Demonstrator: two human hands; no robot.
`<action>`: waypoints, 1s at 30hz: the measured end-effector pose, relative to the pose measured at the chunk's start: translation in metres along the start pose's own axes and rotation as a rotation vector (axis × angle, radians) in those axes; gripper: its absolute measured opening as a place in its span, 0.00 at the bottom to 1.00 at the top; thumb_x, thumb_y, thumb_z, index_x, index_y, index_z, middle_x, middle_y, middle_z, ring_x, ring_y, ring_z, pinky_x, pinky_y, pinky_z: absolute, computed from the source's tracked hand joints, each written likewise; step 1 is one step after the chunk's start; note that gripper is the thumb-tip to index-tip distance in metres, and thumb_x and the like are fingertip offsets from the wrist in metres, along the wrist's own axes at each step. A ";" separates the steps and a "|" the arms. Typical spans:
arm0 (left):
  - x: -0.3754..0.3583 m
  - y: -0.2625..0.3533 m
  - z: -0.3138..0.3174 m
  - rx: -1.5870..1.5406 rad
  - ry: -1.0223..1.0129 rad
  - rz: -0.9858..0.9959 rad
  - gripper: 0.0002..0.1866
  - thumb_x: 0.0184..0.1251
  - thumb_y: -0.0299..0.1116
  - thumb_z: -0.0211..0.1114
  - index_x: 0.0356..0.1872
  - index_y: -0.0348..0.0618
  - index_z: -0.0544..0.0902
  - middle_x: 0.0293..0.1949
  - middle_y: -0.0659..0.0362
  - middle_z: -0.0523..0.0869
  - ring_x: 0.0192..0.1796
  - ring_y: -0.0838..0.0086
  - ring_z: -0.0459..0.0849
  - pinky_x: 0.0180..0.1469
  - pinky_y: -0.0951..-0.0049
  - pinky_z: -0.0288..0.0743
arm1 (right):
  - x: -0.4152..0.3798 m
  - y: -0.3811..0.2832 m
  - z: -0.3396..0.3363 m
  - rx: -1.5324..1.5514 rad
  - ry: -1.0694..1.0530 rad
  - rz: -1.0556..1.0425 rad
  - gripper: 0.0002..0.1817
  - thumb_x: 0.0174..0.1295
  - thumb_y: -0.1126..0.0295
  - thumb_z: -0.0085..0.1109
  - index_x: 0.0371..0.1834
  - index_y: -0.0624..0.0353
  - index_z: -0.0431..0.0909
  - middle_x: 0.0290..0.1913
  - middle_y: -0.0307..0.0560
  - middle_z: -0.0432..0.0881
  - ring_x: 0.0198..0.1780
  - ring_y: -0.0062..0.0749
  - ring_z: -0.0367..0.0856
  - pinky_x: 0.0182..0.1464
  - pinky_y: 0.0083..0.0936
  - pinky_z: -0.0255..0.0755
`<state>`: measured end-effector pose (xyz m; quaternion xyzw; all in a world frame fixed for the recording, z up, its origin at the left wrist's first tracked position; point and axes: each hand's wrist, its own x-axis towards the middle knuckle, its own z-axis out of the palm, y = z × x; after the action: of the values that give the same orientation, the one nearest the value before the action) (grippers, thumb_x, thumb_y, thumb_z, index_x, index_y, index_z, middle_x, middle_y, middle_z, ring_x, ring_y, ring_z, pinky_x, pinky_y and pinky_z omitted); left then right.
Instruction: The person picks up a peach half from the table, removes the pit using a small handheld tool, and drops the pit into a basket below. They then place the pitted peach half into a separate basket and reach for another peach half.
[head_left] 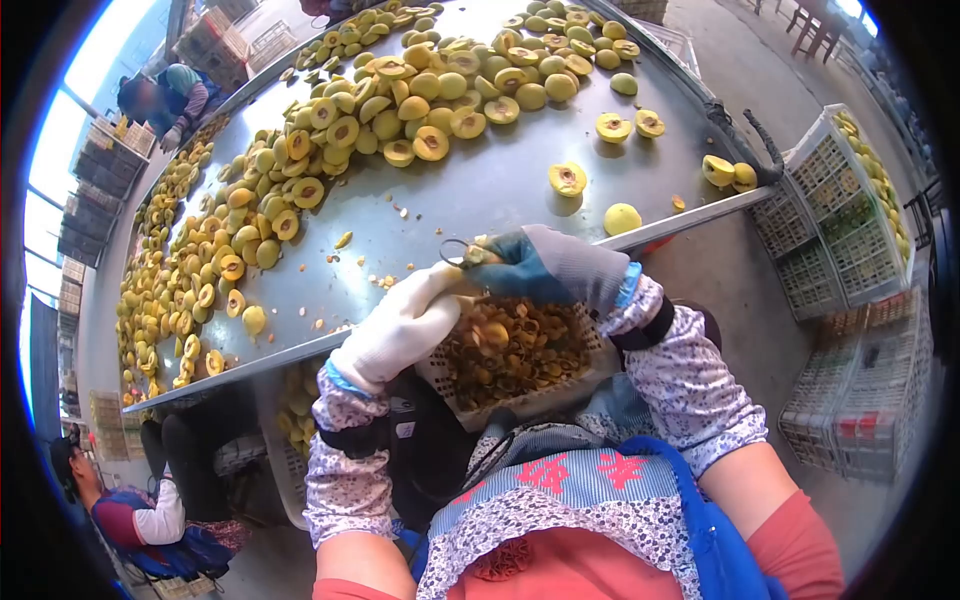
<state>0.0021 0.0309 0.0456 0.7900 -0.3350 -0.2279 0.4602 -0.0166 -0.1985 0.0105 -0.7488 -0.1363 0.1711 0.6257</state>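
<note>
My left hand, in a white glove, is closed at the table's front edge, its fingers pressed around something I cannot make out. Touching it from the right, my right hand in a grey and teal glove is closed on a small tool with a curved metal loop. Just below both hands a blurred yellowish piece shows over a white crate of brown-yellow scraps. Halved yellow-green fruits with brown centres lie heaped on the metal table; one half lies beyond my right hand.
Stacked crates with fruit stand at the right, beside the table corner with its black-wrapped handle. A person works at the far left side; another person sits at the lower left. Small scraps dot the tabletop.
</note>
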 end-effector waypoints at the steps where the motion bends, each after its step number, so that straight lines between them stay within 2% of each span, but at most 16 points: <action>1: -0.003 0.002 -0.001 -0.004 -0.005 0.002 0.17 0.70 0.24 0.53 0.56 0.33 0.80 0.47 0.57 0.87 0.46 0.76 0.83 0.50 0.74 0.78 | -0.010 -0.007 0.002 0.017 0.037 -0.052 0.19 0.72 0.55 0.59 0.43 0.64 0.85 0.31 0.34 0.84 0.32 0.16 0.74 0.36 0.24 0.72; 3: -0.009 0.007 -0.009 -0.212 -0.030 -0.130 0.17 0.72 0.28 0.55 0.58 0.33 0.80 0.48 0.58 0.87 0.48 0.76 0.83 0.52 0.74 0.78 | -0.022 -0.012 0.004 0.049 0.090 -0.026 0.17 0.73 0.57 0.57 0.42 0.61 0.85 0.29 0.34 0.82 0.30 0.15 0.74 0.33 0.21 0.71; 4: -0.010 0.019 -0.015 -0.224 -0.022 -0.313 0.17 0.72 0.30 0.58 0.58 0.34 0.80 0.47 0.58 0.87 0.49 0.75 0.83 0.53 0.74 0.77 | -0.027 -0.011 0.004 0.171 0.171 0.035 0.16 0.74 0.56 0.57 0.41 0.59 0.84 0.28 0.33 0.80 0.28 0.14 0.74 0.31 0.20 0.69; 5: -0.008 0.012 -0.016 -0.220 -0.028 -0.302 0.17 0.72 0.30 0.58 0.58 0.34 0.80 0.47 0.58 0.87 0.49 0.75 0.83 0.53 0.74 0.77 | -0.032 -0.011 0.004 0.291 0.258 0.092 0.16 0.74 0.56 0.57 0.41 0.58 0.84 0.27 0.32 0.79 0.27 0.14 0.74 0.28 0.18 0.68; 7: 0.006 -0.017 -0.018 0.119 0.030 -0.108 0.18 0.71 0.30 0.61 0.59 0.35 0.81 0.48 0.58 0.87 0.48 0.77 0.83 0.53 0.76 0.77 | -0.037 -0.006 0.015 0.483 0.338 0.180 0.17 0.74 0.53 0.57 0.38 0.56 0.80 0.22 0.30 0.74 0.21 0.13 0.69 0.23 0.17 0.62; 9: 0.018 -0.007 -0.016 0.062 0.001 -0.169 0.18 0.69 0.31 0.64 0.56 0.33 0.83 0.48 0.57 0.87 0.49 0.77 0.84 0.54 0.75 0.77 | -0.048 -0.010 0.015 0.515 0.280 0.123 0.17 0.75 0.53 0.56 0.39 0.55 0.79 0.21 0.31 0.73 0.19 0.14 0.68 0.21 0.17 0.62; 11: 0.042 0.010 -0.017 0.119 -0.009 -0.263 0.19 0.68 0.33 0.66 0.57 0.34 0.82 0.48 0.56 0.87 0.50 0.76 0.84 0.54 0.74 0.78 | -0.055 -0.008 0.014 0.589 0.373 0.074 0.16 0.75 0.53 0.56 0.39 0.55 0.78 0.20 0.32 0.73 0.18 0.14 0.68 0.20 0.18 0.61; 13: 0.081 0.015 -0.013 0.215 -0.020 -0.157 0.22 0.68 0.34 0.67 0.60 0.35 0.80 0.50 0.55 0.87 0.49 0.76 0.84 0.54 0.74 0.78 | -0.057 -0.002 0.013 0.664 0.444 0.023 0.16 0.76 0.53 0.55 0.40 0.54 0.77 0.20 0.32 0.73 0.17 0.15 0.68 0.19 0.18 0.61; 15: 0.132 0.018 -0.005 0.136 -0.103 -0.180 0.26 0.66 0.38 0.69 0.63 0.38 0.78 0.55 0.53 0.85 0.54 0.73 0.83 0.59 0.72 0.76 | -0.056 0.007 0.009 0.720 0.622 0.027 0.15 0.76 0.54 0.54 0.40 0.54 0.76 0.18 0.33 0.72 0.16 0.16 0.67 0.18 0.18 0.61; 19: 0.253 0.017 0.039 0.433 -0.188 0.339 0.35 0.63 0.49 0.70 0.69 0.46 0.73 0.67 0.51 0.77 0.71 0.61 0.72 0.73 0.64 0.63 | -0.052 0.011 0.002 0.840 0.825 -0.101 0.14 0.78 0.57 0.53 0.41 0.55 0.77 0.19 0.31 0.71 0.18 0.14 0.67 0.20 0.17 0.61; 20: 0.284 0.015 0.054 0.487 -0.188 0.445 0.37 0.62 0.51 0.69 0.70 0.48 0.72 0.68 0.49 0.75 0.72 0.56 0.70 0.74 0.61 0.62 | -0.053 0.017 0.002 0.775 0.859 -0.199 0.12 0.77 0.60 0.54 0.44 0.57 0.78 0.24 0.30 0.74 0.23 0.11 0.70 0.26 0.14 0.65; 23: 0.361 0.009 0.102 0.581 -0.132 0.597 0.36 0.59 0.52 0.69 0.69 0.54 0.72 0.66 0.48 0.75 0.70 0.49 0.69 0.73 0.56 0.63 | -0.056 0.016 0.000 0.799 0.873 -0.254 0.10 0.76 0.64 0.56 0.48 0.59 0.79 0.31 0.30 0.77 0.30 0.09 0.71 0.33 0.13 0.68; 27: 0.405 0.003 0.142 0.752 -0.266 0.416 0.27 0.62 0.49 0.61 0.64 0.62 0.76 0.63 0.54 0.77 0.68 0.50 0.72 0.67 0.48 0.69 | -0.055 0.012 -0.012 0.632 0.935 -0.211 0.09 0.75 0.68 0.57 0.52 0.59 0.78 0.35 0.31 0.79 0.34 0.12 0.74 0.37 0.16 0.72; 28: 0.404 -0.008 0.141 0.742 -0.213 0.423 0.26 0.62 0.48 0.61 0.63 0.62 0.77 0.63 0.55 0.77 0.68 0.52 0.73 0.66 0.47 0.70 | -0.053 0.012 -0.013 0.637 0.969 -0.235 0.08 0.75 0.70 0.57 0.52 0.60 0.77 0.36 0.33 0.81 0.35 0.13 0.76 0.37 0.17 0.73; 29: 0.401 -0.020 0.134 0.740 -0.160 0.426 0.25 0.62 0.47 0.61 0.62 0.62 0.77 0.63 0.56 0.77 0.68 0.54 0.73 0.65 0.46 0.70 | -0.058 0.005 -0.020 0.808 0.881 -0.081 0.08 0.74 0.72 0.57 0.52 0.59 0.77 0.37 0.36 0.82 0.36 0.15 0.78 0.36 0.18 0.73; 30: 0.392 -0.019 0.120 0.808 -0.238 0.360 0.25 0.62 0.46 0.61 0.62 0.62 0.77 0.64 0.56 0.77 0.68 0.56 0.73 0.65 0.46 0.70 | -0.057 0.006 -0.023 0.826 0.871 -0.124 0.06 0.74 0.73 0.57 0.51 0.59 0.76 0.37 0.36 0.81 0.35 0.15 0.77 0.36 0.17 0.73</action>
<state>0.1918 -0.3211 -0.0479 0.8038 -0.5793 -0.0845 0.1058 -0.0579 -0.2439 0.0131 -0.4359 0.1668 -0.1495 0.8717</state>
